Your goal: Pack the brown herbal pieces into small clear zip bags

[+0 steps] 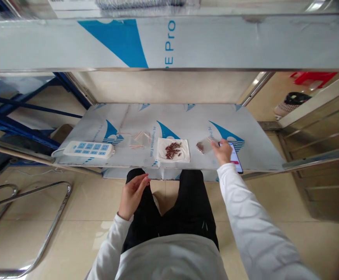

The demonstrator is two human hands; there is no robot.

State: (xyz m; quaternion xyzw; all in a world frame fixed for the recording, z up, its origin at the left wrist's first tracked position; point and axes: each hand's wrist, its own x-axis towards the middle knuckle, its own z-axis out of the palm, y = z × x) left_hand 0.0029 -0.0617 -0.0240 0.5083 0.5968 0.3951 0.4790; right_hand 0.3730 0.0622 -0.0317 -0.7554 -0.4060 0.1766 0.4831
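My right hand (pixel 223 152) is at the right part of the shelf, its fingers closed on the edge of a small clear zip bag (pixel 208 144). Small dark brown pieces (pixel 200 147) are gathered at the bag's left end. Beside and partly under this hand lies a phone (pixel 237 160) with its screen lit. In the middle, a white cloth or paper (pixel 161 155) carries a loose heap of similar brown pieces (pixel 173 150). My left hand (pixel 132 194) hovers over my left knee, thumb and fingers pinched together; whether anything small is between them cannot be seen.
Several flat clear bags with reddish edges (pixel 140 140) lie left of the cloth. A white power strip (pixel 89 149) is at the left end of the film-covered shelf (pixel 169 114). An upper shelf edge (pixel 216 44) crosses above. A metal chair frame (pixel 61 217) stands at left.
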